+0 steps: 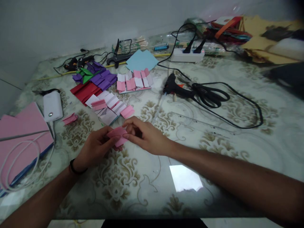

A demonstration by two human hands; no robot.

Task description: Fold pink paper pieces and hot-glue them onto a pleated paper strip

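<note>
Between my two hands, low over the table, is a small piece of pink paper. My left hand grips it from the left, thumb on top and fingers beneath. The thumb and fingers of my right hand pinch its right edge. Just beyond them lie folded pink and white paper pieces, with another row of pink and white folded pieces farther back. A single folded pink piece rests to the left of my left hand.
Pink sheets and a white power bank with its cable lie left. Red paper, purple folded pieces and light blue sheets sit behind. A black glue gun, clear ruler and power strip are right.
</note>
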